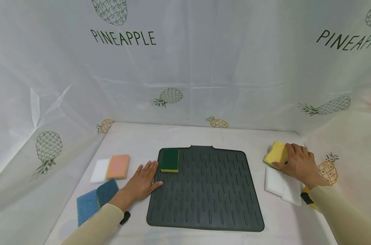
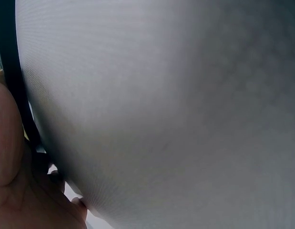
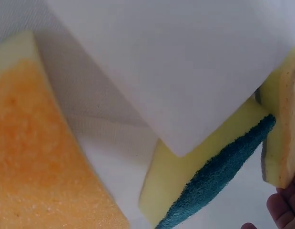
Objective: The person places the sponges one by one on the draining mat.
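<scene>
My left hand (image 1: 142, 182) lies flat with straight fingers at the left edge of the black ridged mat (image 1: 204, 190), its thumb over the border. Close to those fingertips, a green-and-yellow scouring sponge (image 1: 170, 159) rests on the mat's upper left corner. At the far right, my right hand (image 1: 300, 165) grips a yellow sponge (image 1: 276, 153) between thumb and fingers. Just below it lie overlapping white sponges (image 1: 281, 185). In the right wrist view, fingertips (image 3: 280, 210) touch a yellowish sponge (image 3: 285, 143) with a dark underside; part of that hand is out of frame.
Left of the mat are a white sponge (image 1: 99, 171), an orange sponge (image 1: 118, 166), and blue scouring sponges (image 1: 87, 206) partly behind my forearm. Another orange sponge (image 3: 47, 143) and a green-sided yellow sponge (image 3: 209, 167) appear near the right wrist. Pineapple-printed sheeting (image 1: 188, 68) rises behind.
</scene>
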The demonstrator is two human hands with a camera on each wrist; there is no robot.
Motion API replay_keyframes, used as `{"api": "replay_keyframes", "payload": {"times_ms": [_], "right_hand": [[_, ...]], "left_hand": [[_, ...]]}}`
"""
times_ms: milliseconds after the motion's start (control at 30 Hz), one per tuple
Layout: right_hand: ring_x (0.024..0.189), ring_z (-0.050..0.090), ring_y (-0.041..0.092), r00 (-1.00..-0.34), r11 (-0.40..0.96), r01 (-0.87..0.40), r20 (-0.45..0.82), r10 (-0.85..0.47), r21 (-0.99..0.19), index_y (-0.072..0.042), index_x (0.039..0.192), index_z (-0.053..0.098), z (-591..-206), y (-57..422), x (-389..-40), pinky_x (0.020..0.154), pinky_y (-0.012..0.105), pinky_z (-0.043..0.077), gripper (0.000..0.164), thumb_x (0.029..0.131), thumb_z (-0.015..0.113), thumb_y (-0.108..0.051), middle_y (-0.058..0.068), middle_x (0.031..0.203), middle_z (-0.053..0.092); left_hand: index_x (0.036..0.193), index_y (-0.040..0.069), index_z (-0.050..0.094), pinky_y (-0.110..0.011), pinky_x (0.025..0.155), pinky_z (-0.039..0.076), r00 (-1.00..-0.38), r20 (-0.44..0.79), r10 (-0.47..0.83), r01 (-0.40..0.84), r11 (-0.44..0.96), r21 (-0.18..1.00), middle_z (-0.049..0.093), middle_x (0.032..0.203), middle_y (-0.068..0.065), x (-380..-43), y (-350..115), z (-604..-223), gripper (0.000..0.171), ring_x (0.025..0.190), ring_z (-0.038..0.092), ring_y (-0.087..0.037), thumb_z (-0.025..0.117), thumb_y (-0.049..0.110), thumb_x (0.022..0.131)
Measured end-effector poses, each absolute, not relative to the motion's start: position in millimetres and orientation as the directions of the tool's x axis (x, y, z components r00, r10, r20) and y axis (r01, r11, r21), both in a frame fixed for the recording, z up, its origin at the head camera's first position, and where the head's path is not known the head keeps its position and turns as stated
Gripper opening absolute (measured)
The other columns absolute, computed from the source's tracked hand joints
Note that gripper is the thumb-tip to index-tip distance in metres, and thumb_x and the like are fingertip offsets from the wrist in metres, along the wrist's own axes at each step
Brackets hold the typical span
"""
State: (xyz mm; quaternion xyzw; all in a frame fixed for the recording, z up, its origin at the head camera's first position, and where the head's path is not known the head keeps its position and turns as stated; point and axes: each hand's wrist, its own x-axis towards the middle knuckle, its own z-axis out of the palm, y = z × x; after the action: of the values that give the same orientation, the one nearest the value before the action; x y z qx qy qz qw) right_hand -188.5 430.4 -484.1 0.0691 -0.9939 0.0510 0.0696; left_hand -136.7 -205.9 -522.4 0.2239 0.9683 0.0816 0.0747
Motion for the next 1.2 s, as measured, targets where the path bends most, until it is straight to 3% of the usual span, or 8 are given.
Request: {"api": "replay_keyframes", "payload": {"times_ms": [167,633,900,1200], "right_hand": [[0.121,0.038,0.063,-0.982,0.987,-0.134,0.149,-0.120,-0.089,0.014,0.145,0.037,-486,428,-189,0.091,0.080,0.037,0.112,0.079,0.085,-0.063,0.041,0.137,0.043],[0.108,0.044,0.057,-0.947,0.976,-0.218,0.245,-0.206,-0.021,0.015,0.133,0.040,-477,405,-201,0.085,0.071,0.042,0.104,0.075,0.087,-0.057,0.039,0.126,0.046],[0.101,0.052,0.052,-0.882,0.949,-0.309,0.354,-0.310,0.061,0.013,0.124,0.047,-473,378,-208,0.079,0.064,0.046,0.098,0.068,0.087,-0.056,0.034,0.115,0.053],[0.099,0.054,0.047,-0.828,0.913,-0.395,0.392,-0.402,0.102,0.010,0.125,0.049,-469,345,-217,0.076,0.060,0.049,0.096,0.068,0.081,-0.060,0.030,0.113,0.055]], "left_hand": [[0.166,-0.003,0.024,-0.063,0.128,0.022,-0.889,-0.112,0.445,0.420,0.887,0.192,0.028,0.172,-0.020,-137,-206,-523,0.085,0.161,0.022,-0.041,0.051,0.053,0.109],[0.167,-0.002,0.022,-0.063,0.129,0.020,-0.890,-0.122,0.440,0.413,0.889,0.196,0.026,0.173,-0.020,-137,-206,-526,0.085,0.162,0.021,-0.041,0.050,0.055,0.109],[0.166,-0.002,0.023,-0.063,0.129,0.020,-0.890,-0.122,0.439,0.412,0.890,0.195,0.026,0.173,-0.020,-136,-206,-524,0.085,0.162,0.021,-0.041,0.050,0.054,0.109],[0.166,-0.003,0.023,-0.063,0.129,0.021,-0.888,-0.118,0.444,0.418,0.888,0.194,0.026,0.173,-0.020,-138,-206,-523,0.085,0.161,0.022,-0.041,0.051,0.054,0.109]]}}
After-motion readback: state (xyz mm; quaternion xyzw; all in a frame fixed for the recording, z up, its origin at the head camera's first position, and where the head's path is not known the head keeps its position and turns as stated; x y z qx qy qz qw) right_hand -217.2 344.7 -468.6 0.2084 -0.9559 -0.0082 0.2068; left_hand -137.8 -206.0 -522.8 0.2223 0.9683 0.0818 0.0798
